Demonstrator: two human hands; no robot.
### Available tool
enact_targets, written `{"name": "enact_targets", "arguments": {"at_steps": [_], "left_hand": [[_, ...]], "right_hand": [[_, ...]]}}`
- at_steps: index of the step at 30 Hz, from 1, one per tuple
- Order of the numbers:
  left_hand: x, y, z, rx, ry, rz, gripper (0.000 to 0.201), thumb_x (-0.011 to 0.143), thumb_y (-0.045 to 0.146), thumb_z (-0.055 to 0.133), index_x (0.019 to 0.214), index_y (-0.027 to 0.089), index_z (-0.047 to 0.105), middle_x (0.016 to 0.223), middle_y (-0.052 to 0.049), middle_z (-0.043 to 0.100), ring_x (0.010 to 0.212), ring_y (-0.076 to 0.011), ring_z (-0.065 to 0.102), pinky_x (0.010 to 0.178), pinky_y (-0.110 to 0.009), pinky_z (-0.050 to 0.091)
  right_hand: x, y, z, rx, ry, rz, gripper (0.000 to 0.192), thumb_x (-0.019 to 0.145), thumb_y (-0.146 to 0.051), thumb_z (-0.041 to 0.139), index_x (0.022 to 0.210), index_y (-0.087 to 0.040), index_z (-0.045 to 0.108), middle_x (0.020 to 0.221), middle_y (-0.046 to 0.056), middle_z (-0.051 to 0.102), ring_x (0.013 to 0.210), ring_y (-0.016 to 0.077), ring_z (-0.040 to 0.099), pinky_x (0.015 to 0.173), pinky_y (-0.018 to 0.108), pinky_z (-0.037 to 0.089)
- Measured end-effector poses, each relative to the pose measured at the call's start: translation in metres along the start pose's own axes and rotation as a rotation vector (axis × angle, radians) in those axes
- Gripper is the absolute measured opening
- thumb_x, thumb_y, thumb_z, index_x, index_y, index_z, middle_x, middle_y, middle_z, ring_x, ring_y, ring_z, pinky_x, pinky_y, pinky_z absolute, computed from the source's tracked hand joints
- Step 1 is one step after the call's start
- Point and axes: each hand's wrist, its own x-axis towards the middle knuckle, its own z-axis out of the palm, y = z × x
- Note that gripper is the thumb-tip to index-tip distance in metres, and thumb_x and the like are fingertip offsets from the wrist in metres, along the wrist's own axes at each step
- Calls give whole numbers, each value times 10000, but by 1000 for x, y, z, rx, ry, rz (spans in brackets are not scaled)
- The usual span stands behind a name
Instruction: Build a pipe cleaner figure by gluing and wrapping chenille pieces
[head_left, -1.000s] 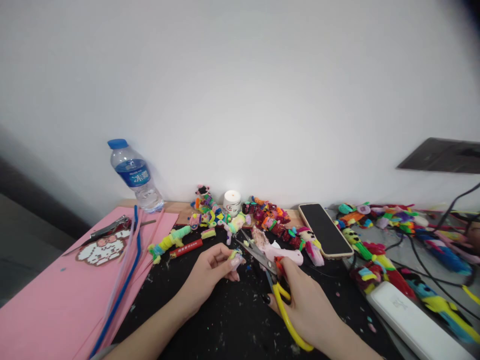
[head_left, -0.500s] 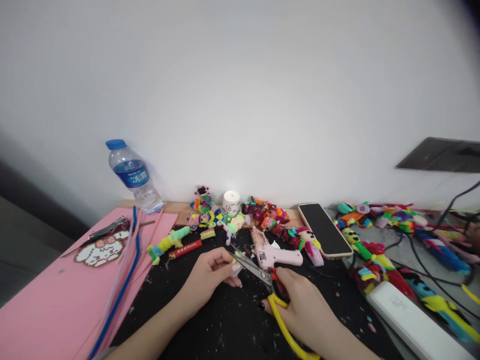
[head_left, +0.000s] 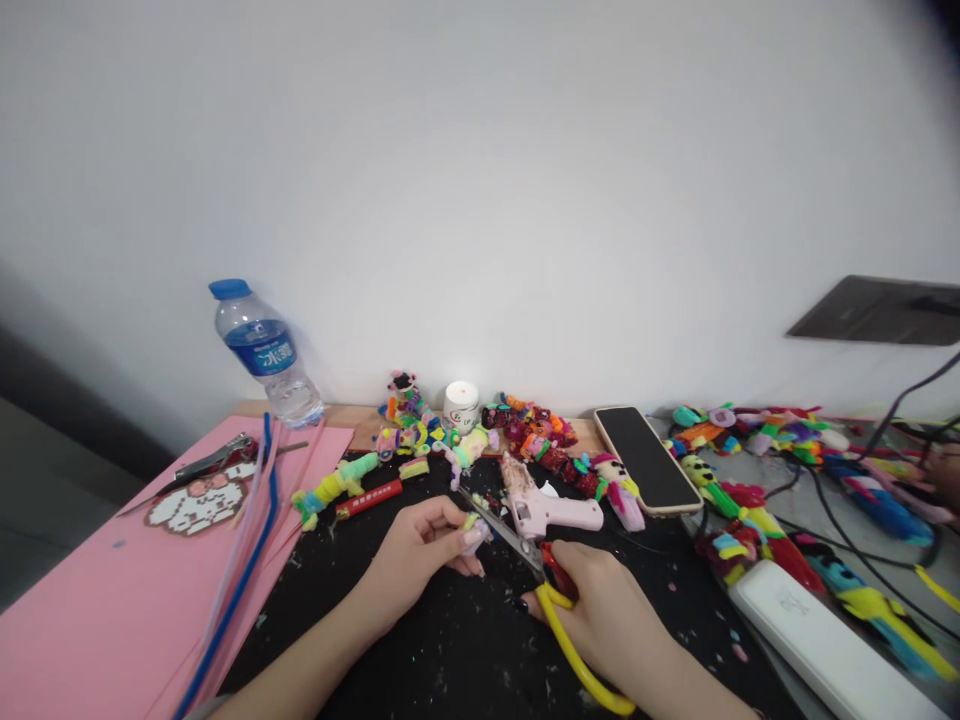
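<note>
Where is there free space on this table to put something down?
The pink sheet is bare left of the blue pipe cleaner. The black mat beside the left forearm has only scraps. It is crowded behind the hands and right of the phone.

Low in the frame, the scissors (head_left: 551, 600) have yellow handles and grey blades. Just above them lies a pale pink glue gun (head_left: 544, 508). At centre left, the bottle (head_left: 262, 352) is clear with a blue cap and blue label. The paper sheet (head_left: 97, 610) at lower left is pink, the mat (head_left: 450, 650) black with pale specks. The phone (head_left: 647, 458), right of centre, is black with a light rim.
</note>
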Motion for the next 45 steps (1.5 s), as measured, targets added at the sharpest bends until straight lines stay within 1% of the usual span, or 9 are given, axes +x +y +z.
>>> {"name": "enact_targets", "arguments": {"at_steps": [4, 6, 9, 13, 17, 24, 32, 37, 45], "left_hand": [[-1, 1, 0, -4, 1, 4, 239, 708, 314, 701, 706, 137, 541, 589, 1, 647, 544, -143, 646, 551, -242, 506], [-1, 1, 0, -8, 3, 9, 238, 713, 317, 697, 709, 138, 541, 585, 1, 646, 541, -140, 641, 552, -242, 504], [0, 1, 0, -2, 6, 21, 234, 717, 316, 694, 707, 137, 543, 579, 4, 643, 530, -133, 633, 544, -236, 499], [1, 2, 0, 15, -8, 35, 236, 709, 317, 699, 696, 129, 556, 568, 1, 640, 524, -136, 631, 534, -232, 494], [0, 3, 0, 36, -26, 22, 237, 701, 321, 703, 691, 126, 567, 559, -14, 652, 519, -144, 632, 530, -237, 490], [0, 4, 1, 38, 7, -2, 264, 672, 348, 719, 664, 128, 574, 529, -10, 648, 480, -143, 623, 510, -240, 487], [0, 5, 2, 30, 8, -2, 264, 679, 350, 718, 679, 123, 582, 550, -13, 651, 479, -132, 616, 509, -231, 487], [0, 5, 1, 33, 14, 1, 266, 686, 362, 709, 690, 124, 590, 536, -12, 645, 488, -138, 619, 515, -234, 487], [0, 6, 1, 60, 1, 18, 255, 688, 353, 702, 701, 114, 614, 549, -22, 647, 493, -141, 618, 516, -236, 488]], "right_hand": [[1, 1, -6, 52, 46, 25, 179, 706, -308, 602, 736, -209, 456, 721, 3, 568, 627, 166, 508, 561, 248, 328], [1, 1, -9, 86, 57, 41, 216, 687, -288, 595, 815, -212, 439, 784, 9, 570, 650, 170, 517, 583, 255, 354], [-1, -2, -11, 86, 28, 49, 276, 668, -286, 599, 867, -213, 422, 842, 20, 572, 670, 180, 534, 601, 271, 374], [-3, -6, -10, 49, -16, 27, 309, 663, -308, 636, 907, -206, 476, 930, 46, 590, 757, 211, 570, 646, 286, 383], [-3, -7, -10, 31, -32, 21, 288, 663, -345, 662, 871, -204, 520, 925, 47, 606, 786, 220, 580, 650, 277, 384], [-1, -2, -6, 13, -10, -13, 206, 681, -333, 656, 788, -196, 546, 808, 29, 605, 702, 191, 567, 594, 257, 355], [2, 1, -2, 66, -19, -7, 212, 732, -325, 588, 655, -205, 431, 686, -4, 552, 589, 146, 476, 541, 244, 312], [3, -2, -10, 104, 17, 18, 198, 676, -262, 584, 800, -212, 438, 804, 8, 562, 679, 173, 518, 603, 265, 364], [-3, -6, -10, 39, -53, 9, 309, 675, -306, 611, 934, -206, 476, 971, 53, 575, 738, 209, 579, 634, 296, 409]]}}
